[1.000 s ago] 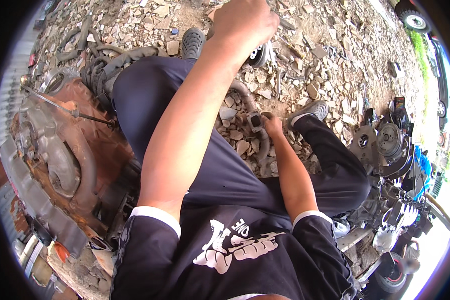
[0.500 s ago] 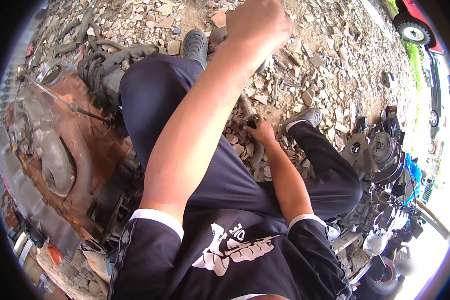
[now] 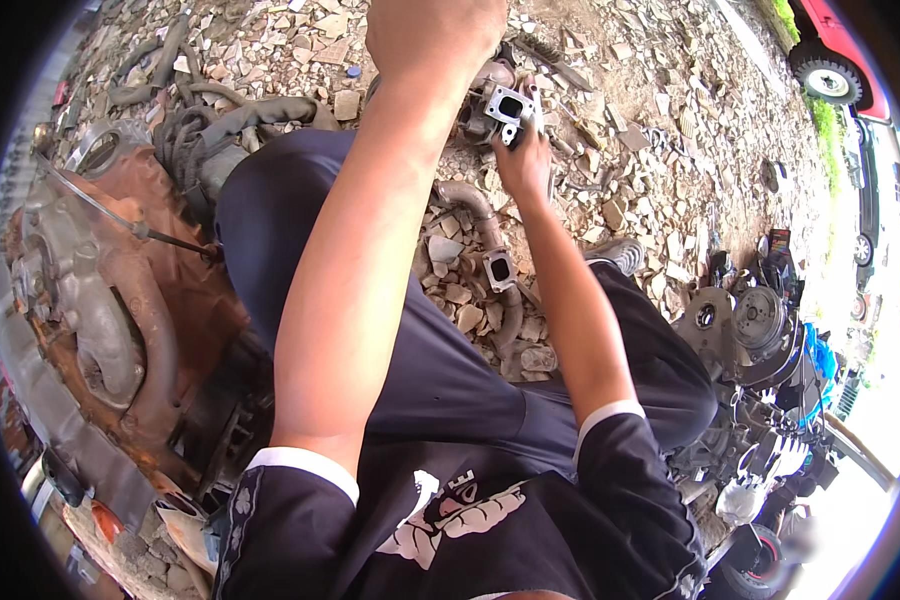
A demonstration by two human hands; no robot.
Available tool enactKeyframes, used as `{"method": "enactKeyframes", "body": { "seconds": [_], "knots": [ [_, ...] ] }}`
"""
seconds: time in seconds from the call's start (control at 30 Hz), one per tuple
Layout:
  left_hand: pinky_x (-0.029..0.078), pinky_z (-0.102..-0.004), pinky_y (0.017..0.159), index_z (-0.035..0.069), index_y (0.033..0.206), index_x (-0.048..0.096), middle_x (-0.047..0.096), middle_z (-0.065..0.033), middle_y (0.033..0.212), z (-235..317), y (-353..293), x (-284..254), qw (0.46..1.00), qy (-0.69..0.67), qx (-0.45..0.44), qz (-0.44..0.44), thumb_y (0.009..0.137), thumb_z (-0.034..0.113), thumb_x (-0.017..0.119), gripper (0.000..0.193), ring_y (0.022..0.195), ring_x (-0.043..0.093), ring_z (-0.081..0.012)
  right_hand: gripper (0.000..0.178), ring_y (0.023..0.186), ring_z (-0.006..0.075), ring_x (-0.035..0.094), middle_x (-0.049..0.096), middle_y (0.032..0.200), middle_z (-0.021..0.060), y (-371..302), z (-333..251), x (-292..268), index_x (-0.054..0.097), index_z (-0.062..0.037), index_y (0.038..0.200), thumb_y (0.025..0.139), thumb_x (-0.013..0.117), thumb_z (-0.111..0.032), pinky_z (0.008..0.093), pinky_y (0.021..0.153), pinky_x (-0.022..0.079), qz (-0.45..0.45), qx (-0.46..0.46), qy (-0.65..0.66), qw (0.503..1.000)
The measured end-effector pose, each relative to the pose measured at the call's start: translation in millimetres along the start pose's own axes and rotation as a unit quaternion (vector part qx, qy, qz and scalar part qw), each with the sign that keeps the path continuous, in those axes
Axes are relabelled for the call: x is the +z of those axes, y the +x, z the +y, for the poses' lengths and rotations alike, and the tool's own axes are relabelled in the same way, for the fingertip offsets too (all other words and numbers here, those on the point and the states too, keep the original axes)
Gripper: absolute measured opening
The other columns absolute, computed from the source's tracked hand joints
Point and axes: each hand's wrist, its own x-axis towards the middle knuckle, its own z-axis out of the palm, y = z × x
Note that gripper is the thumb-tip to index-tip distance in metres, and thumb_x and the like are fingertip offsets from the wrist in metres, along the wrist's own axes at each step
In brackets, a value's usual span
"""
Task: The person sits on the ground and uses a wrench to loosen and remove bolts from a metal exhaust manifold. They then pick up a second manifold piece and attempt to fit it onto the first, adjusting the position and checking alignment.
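My left hand [image 3: 435, 35] is raised close to the camera with its fingers curled. It seems to grip a grey cast metal part [image 3: 500, 100] that has a square flange opening; the hold itself is hidden behind the fist. My right hand [image 3: 525, 160] reaches up from below and grips the flange end of the same part. Below them, on the rubble between my legs, lies a rusty bent pipe [image 3: 475, 215] with a square flange [image 3: 498, 268]. I sit in dark trousers and a black shirt.
Broken stone rubble [image 3: 650, 120] covers the ground. A rusty engine block [image 3: 120, 300] and black hoses [image 3: 200, 130] lie at my left. Several metal discs and machine parts [image 3: 760, 320] are piled at my right. A red vehicle [image 3: 835, 60] stands at top right.
My right hand has left the bent pipe on the ground and risen to the grey part held by my left hand. The view has shifted closer to the hands.
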Motion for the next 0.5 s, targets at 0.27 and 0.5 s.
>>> {"method": "enactKeyframes", "body": {
  "seconds": [0.27,0.5],
  "knots": [
    [0.052,-0.0493,0.084,-0.004,0.102,0.068,0.069,-0.0287,0.093,-29,19,28,0.991,0.085,0.087,0.059,0.090,0.017,0.052,0.029,0.094,0.067,-0.0440,0.071,0.142,0.0301,0.040,0.043,0.153,0.0116,90,-19,10,0.045,-0.0220,0.146,0.086,0.069,-0.051,0.0446,0.120,0.027,-0.163,-0.097,-0.229,0.955],
    [0.052,-0.0503,0.084,-0.003,0.102,0.068,0.069,-0.0293,0.094,-21,16,32,0.992,0.060,0.100,0.056,0.092,0.017,0.051,0.028,0.094,0.067,-0.0450,0.066,0.136,0.0320,0.047,0.052,0.144,0.0149,50,-22,10,0.052,-0.0260,0.140,0.082,0.074,-0.050,0.0481,0.112,0.038,-0.125,-0.091,-0.187,0.970]
  ]
}}
